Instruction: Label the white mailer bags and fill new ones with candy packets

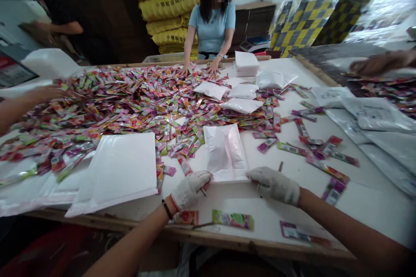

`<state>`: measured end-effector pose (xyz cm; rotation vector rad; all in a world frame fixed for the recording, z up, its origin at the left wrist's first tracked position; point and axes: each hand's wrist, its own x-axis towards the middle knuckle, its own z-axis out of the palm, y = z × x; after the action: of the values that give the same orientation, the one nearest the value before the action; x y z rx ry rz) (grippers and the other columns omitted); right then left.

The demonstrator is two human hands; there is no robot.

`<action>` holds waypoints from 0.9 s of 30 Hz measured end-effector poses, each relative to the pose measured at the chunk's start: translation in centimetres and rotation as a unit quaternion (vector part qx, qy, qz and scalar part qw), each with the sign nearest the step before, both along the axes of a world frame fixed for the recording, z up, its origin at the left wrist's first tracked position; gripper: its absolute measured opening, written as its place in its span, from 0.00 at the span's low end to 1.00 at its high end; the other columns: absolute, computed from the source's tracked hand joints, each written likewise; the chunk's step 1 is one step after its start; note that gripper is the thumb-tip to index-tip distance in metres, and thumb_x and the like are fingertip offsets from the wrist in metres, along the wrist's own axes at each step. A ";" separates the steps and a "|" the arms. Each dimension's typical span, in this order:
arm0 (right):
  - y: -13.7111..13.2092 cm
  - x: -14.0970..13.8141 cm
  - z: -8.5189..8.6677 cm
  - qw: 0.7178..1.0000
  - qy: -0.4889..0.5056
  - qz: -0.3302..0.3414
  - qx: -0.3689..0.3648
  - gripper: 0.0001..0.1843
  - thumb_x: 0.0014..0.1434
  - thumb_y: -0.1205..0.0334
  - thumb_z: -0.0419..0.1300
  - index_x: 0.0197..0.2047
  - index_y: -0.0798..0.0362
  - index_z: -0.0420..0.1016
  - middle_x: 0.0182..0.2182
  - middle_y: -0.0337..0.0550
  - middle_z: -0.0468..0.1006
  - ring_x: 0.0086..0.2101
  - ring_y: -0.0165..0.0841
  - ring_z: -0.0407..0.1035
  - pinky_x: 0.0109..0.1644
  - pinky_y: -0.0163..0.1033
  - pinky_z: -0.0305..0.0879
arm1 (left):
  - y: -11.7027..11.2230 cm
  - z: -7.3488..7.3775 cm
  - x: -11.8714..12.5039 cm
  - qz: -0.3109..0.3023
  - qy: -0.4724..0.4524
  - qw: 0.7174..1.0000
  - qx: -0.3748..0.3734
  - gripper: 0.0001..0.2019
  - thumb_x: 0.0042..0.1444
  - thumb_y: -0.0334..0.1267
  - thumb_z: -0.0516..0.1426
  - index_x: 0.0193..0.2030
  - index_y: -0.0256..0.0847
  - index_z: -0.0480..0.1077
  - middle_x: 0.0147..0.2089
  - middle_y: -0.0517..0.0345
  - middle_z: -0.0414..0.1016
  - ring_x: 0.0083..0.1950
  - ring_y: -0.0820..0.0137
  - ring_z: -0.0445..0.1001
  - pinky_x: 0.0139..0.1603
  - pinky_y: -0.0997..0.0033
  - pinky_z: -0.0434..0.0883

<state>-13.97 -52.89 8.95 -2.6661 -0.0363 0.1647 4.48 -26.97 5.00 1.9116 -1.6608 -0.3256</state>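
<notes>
A filled white padded envelope (225, 156) lies on the table in front of me, with a pinkish strip down its middle. My left hand (191, 188), in a white glove, has its fingers closed on the near left corner. The near right corner is pinched in my gloved right hand (276, 184). Something small and thin sticks out by the fingers of each hand; I cannot make out what. Between my hands and the table edge lies a green stick sachet (232, 219). Left of my left hand is a stack of flat white envelopes (125, 169).
A wide heap of colourful stick sachets (139, 95) covers the far left. Filled white envelopes (243, 104) lie at its right end, near a stack of white envelopes (246, 64). More white packets (383, 114) lie at right. Co-workers' hands (212, 65) reach in from several sides.
</notes>
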 end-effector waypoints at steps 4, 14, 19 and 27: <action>-0.1 1.6 2.2 0.991 0.082 -0.071 0.081 0.22 0.63 0.50 0.45 0.33 0.54 0.75 0.30 0.45 0.77 0.32 0.35 0.69 0.38 0.38 0.64 | -0.1 0.7 -0.1 -0.012 -0.027 0.999 0.028 0.11 0.59 0.31 0.48 0.43 0.38 0.69 0.47 0.50 0.73 0.48 0.65 0.71 0.53 0.66 0.67; 5.9 9.1 3.4 0.962 0.128 -0.236 -0.054 0.14 0.57 0.62 0.53 0.40 0.59 0.76 0.39 0.57 0.78 0.39 0.41 0.72 0.40 0.40 0.63 | 0.1 0.4 -0.9 -0.027 -0.086 0.994 0.057 0.13 0.55 0.28 0.49 0.45 0.40 0.67 0.53 0.52 0.71 0.52 0.64 0.68 0.56 0.64 0.65; 6.0 2.9 7.2 0.926 0.213 0.047 0.308 0.20 0.52 0.56 0.61 0.47 0.55 0.75 0.38 0.44 0.79 0.39 0.35 0.73 0.43 0.35 0.67 | -0.1 0.7 -0.5 -0.006 -0.043 0.998 0.055 0.11 0.57 0.30 0.48 0.44 0.38 0.68 0.47 0.48 0.73 0.48 0.63 0.71 0.53 0.64 0.67; 1.5 0.3 -0.8 0.980 0.036 -0.147 0.129 0.22 0.48 0.57 0.60 0.47 0.56 0.73 0.43 0.50 0.77 0.44 0.41 0.70 0.50 0.45 0.65 | -0.5 1.6 -0.2 0.095 0.107 0.988 0.052 0.11 0.61 0.38 0.46 0.40 0.40 0.68 0.36 0.54 0.74 0.38 0.68 0.72 0.41 0.71 0.67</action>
<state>-13.63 -51.42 8.14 -2.3702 0.3360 0.1486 4.29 -27.49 6.64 2.0145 -1.3354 -0.5287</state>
